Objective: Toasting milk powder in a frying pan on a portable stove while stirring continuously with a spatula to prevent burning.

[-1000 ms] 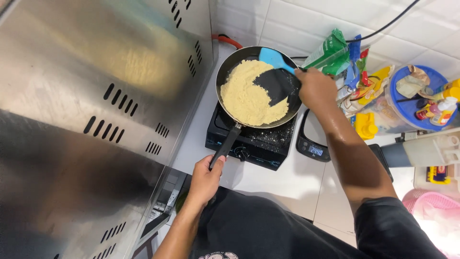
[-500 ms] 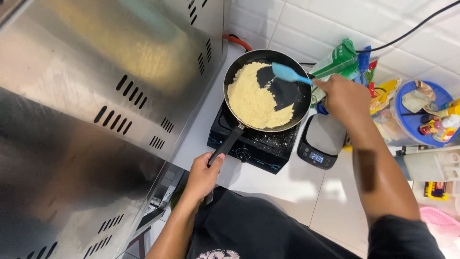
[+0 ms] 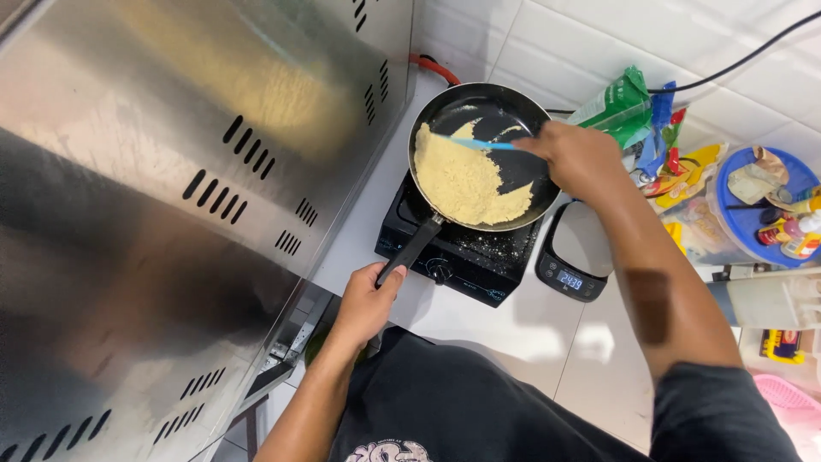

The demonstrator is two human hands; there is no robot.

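The left hand is closed around the black handle of the frying pan, which sits on a small black burner. The right hand grips a blue spatula laid across the yellow crumbs. A steel cabinet crowds the left; a scale and packets stand right.

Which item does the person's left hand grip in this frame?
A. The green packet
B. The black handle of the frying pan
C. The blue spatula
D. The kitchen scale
B: the left hand is closed around the black handle of the frying pan, while the right hand holds the blue spatula over the yellow crumbly food.
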